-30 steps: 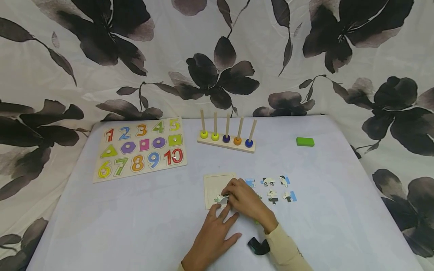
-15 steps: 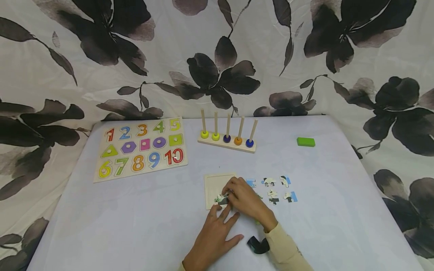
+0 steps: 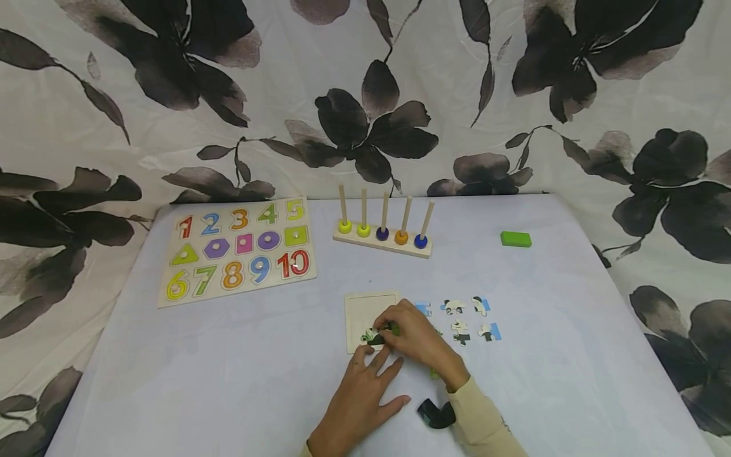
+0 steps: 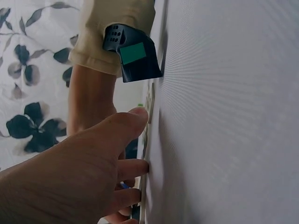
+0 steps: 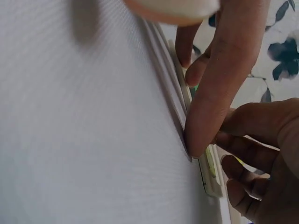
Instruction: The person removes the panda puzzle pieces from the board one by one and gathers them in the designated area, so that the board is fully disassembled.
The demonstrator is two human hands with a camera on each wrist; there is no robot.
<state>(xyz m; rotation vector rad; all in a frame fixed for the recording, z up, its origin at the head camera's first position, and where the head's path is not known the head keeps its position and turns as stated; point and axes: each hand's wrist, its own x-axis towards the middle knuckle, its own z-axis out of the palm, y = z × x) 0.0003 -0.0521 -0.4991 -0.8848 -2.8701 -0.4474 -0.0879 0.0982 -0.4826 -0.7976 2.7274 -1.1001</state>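
Observation:
A square wooden puzzle tray (image 3: 360, 311) lies on the white table, in the middle of the head view. My right hand (image 3: 414, 333) pinches a small jigsaw piece (image 3: 375, 339) with dark and green print over the tray's lower part; its fingers partly hide it. My left hand (image 3: 362, 397) has its fingers spread, their tips at the tray's near edge. In the left wrist view, the left thumb (image 4: 133, 119) is stretched out. Seen from the right wrist, curled right-hand fingers (image 5: 243, 182) meet a left finger (image 5: 205, 107) beside the tray edge (image 5: 212, 186).
Several loose panda puzzle pieces (image 3: 459, 332) lie right of the tray. Behind stand a number board (image 3: 214, 266) and a peg stand (image 3: 382, 244) with coloured rings. A green block (image 3: 515, 239) sits at the back right. A black device (image 3: 436, 414) is by the right sleeve.
The jigsaw piece has turned slightly under the right fingers, and green print now shows beside them. The left hand stays almost still.

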